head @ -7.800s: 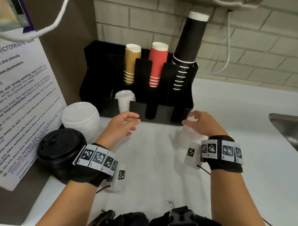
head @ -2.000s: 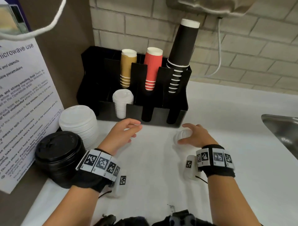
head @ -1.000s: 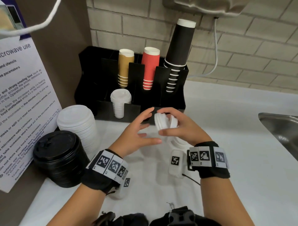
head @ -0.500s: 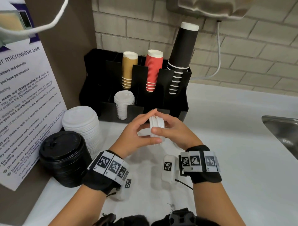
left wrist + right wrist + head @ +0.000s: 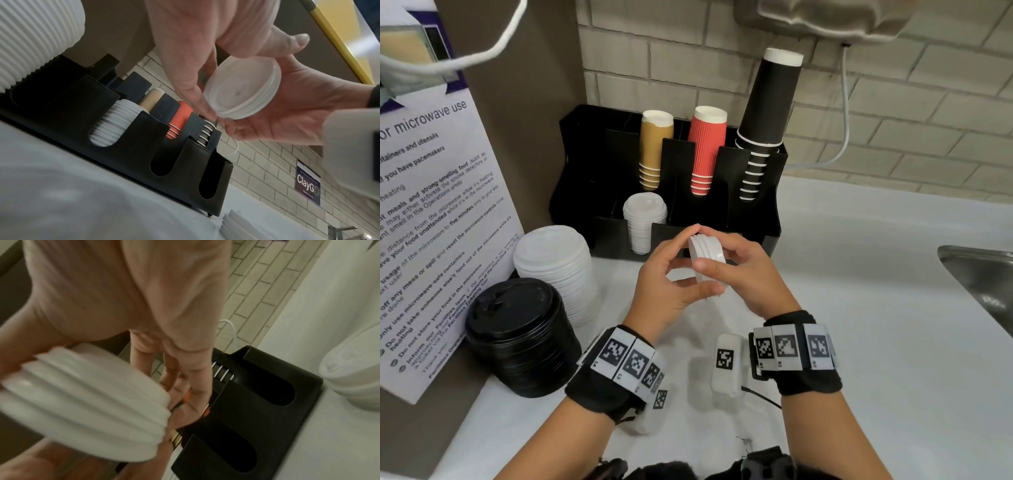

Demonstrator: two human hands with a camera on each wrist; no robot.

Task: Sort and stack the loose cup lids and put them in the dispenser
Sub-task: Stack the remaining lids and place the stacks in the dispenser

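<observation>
Both hands are raised above the white counter (image 5: 876, 342) just in front of the black dispenser (image 5: 578, 192), and a short stack of small white lids (image 5: 705, 251) is gripped between them, turned on edge. The stack is pinched by the left hand (image 5: 671, 274) with thumb below and fingertips over the top rim, while the right hand (image 5: 750, 274) is curled around the far side with its thumb laid across the near face. From the left wrist camera, the hollow underside of the nested lids (image 5: 242, 91) is seen facing that hand, cupped from behind by the right palm (image 5: 298, 105). In the right wrist view the ribbed edges of the stack (image 5: 86, 402) are shown close and blurred. More small white lids (image 5: 643, 222) are already stacked in one front slot of the dispenser; the two slots to its right are seen dark. Tan cups (image 5: 655, 147), red cups (image 5: 707, 147) and black cups (image 5: 767, 116) are held upside down in the back row. A tall stack of larger white lids (image 5: 554, 267) and a stack of black lids (image 5: 517, 335) are stood on the counter to the left, beside a printed notice (image 5: 431, 222). Part of a metal sink (image 5: 983, 277) is seen at the right edge.
</observation>
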